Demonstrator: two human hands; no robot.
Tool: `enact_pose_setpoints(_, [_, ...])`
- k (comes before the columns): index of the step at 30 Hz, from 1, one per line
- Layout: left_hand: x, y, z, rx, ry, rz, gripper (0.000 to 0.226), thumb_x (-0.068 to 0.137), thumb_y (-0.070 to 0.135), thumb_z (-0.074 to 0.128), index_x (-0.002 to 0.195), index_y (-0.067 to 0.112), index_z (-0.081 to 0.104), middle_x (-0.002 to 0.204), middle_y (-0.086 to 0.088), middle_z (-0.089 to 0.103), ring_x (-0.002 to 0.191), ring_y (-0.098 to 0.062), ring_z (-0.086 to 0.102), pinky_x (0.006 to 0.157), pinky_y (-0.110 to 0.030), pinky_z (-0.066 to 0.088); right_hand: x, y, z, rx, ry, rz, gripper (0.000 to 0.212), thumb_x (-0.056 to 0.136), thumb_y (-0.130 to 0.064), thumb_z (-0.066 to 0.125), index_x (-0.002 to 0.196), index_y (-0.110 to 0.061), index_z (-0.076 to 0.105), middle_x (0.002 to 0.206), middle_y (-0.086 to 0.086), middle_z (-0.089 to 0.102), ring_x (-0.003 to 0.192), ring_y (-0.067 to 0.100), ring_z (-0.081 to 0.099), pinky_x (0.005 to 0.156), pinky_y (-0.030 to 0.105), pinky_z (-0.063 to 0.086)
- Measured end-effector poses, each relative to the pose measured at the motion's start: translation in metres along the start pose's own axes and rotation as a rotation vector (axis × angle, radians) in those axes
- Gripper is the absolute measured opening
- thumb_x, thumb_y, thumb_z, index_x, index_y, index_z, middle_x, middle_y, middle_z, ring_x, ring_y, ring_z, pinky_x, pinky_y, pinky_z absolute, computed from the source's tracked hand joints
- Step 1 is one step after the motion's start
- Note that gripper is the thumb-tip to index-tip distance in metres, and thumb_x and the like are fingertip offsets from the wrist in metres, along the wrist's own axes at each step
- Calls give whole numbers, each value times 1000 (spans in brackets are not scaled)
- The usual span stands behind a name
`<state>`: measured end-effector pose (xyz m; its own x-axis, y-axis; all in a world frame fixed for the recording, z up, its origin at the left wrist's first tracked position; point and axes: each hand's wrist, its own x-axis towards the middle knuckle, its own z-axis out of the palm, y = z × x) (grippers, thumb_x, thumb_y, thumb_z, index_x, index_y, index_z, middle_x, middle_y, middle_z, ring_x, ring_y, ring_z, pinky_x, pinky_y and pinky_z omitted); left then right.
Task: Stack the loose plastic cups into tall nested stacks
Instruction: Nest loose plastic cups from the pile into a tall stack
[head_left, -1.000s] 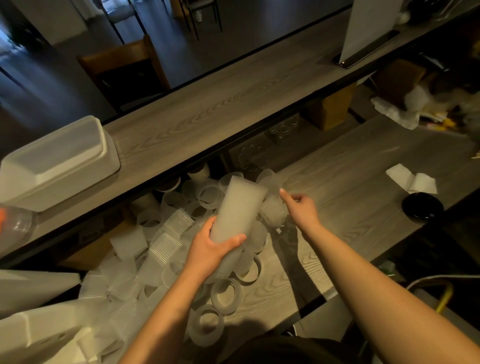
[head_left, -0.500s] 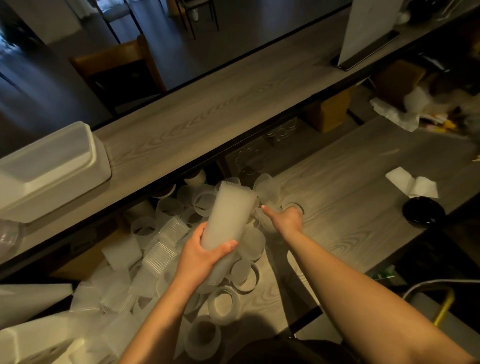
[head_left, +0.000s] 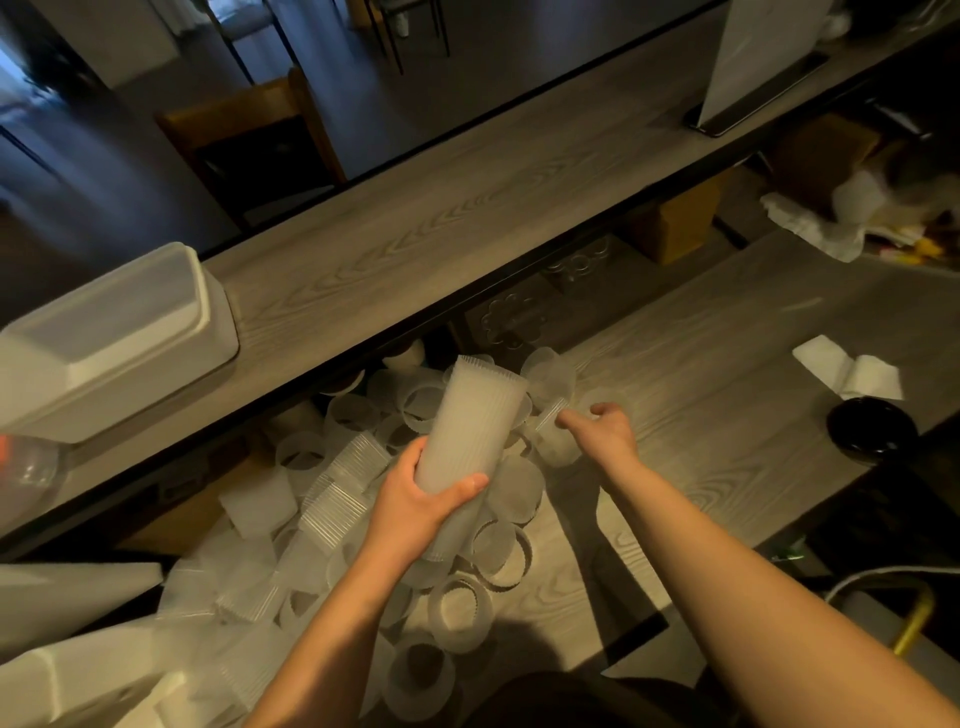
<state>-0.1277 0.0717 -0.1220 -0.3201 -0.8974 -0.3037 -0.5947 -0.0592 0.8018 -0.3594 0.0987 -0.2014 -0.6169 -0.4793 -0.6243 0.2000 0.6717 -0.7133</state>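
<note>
Upright, nested cup stack (head_left: 470, 423) in left hand (head_left: 415, 506), loose cups (head_left: 457, 605) beneath.

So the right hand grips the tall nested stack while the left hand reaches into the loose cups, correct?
Not quite: the sides are swapped. In the head view the left hand grips the tall nested stack, while the right hand reaches into the loose cups.

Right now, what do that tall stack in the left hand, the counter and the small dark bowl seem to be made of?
The stack in the left hand looks like frosted, translucent plastic; fine vertical ribs show and light passes through. The counter looks like pale wood or wood-look laminate with printed grain; which, I cannot tell. The bowl is black and glossy, perhaps plastic or glazed ceramic.
</note>
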Motion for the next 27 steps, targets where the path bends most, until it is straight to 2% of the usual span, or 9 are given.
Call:
enact_pose_setpoints(5, [-1, -1, 0, 17, -4, 19, 86, 47, 75, 71, 121, 37, 48, 113, 17, 56, 99, -3, 57, 70, -22, 48, -7, -20, -33, 204, -4, -36, 69, 78, -35, 74, 138, -13, 49, 127, 13, 58, 113, 29, 57, 99, 50, 51])
enact_pose_setpoints(8, [-4, -1, -1, 29, -10, 33, 85, 47, 75, 72, 121, 39, 48, 113, 17, 57, 100, -4, 57, 74, -28, 52, -19, -36, -50, 299, -134, -144, 65, 75, -37, 71, 135, -17, 53, 124, 7, 60, 112, 25, 59, 100, 49, 51])
enact_pose_setpoints(12, [-8, -3, -2, 50, -14, 52, 84, 48, 73, 75, 121, 42, 49, 114, 19, 57, 101, -3, 57, 76, -29, 52, -42, -56, -61, 379, -353, -273, 34, 88, -23, 67, 121, -18, 62, 121, 8, 65, 117, 29, 61, 105, 48, 49])
enact_pose_setpoints(14, [-9, -5, -1, 69, -19, 53, 85, 48, 73, 77, 122, 42, 49, 114, 19, 58, 101, -4, 58, 78, -31, 54, -52, -64, -63, 378, -424, -326, 28, 91, -19, 65, 119, -20, 61, 124, 10, 64, 118, 28, 60, 106, 48, 47])
enact_pose_setpoints(17, [-12, -6, -2, 90, -29, 67, 89, 49, 74, 77, 126, 41, 50, 115, 18, 59, 101, -4, 59, 77, -30, 53, -64, -69, -61, 208, -426, -436, 39, 89, -21, 68, 127, -22, 58, 124, 4, 62, 116, 22, 59, 104, 45, 47])
enact_pose_setpoints(21, [-16, -4, -5, 150, -43, 95, 94, 48, 75, 75, 130, 39, 48, 117, 18, 58, 101, -2, 58, 79, -31, 53, -75, -68, -59, 79, -437, -534, 51, 89, -18, 67, 138, -24, 52, 129, -2, 55, 119, 12, 52, 99, 29, 45])
enact_pose_setpoints(24, [-19, -4, -9, 208, -57, 121, 93, 49, 78, 74, 130, 42, 46, 117, 20, 56, 102, -2, 57, 81, -33, 55, -79, -67, -60, 29, -466, -585, 53, 90, -19, 67, 140, -27, 51, 128, -7, 53, 119, 9, 50, 100, 29, 44])
enact_pose_setpoints(27, [-21, -5, -10, 224, -74, 135, 89, 49, 78, 74, 127, 45, 46, 116, 21, 56, 102, -2, 56, 81, -33, 55, -82, -66, -56, 1, -466, -605, 51, 90, -18, 68, 137, -27, 52, 123, -11, 54, 115, 6, 51, 94, 24, 45])
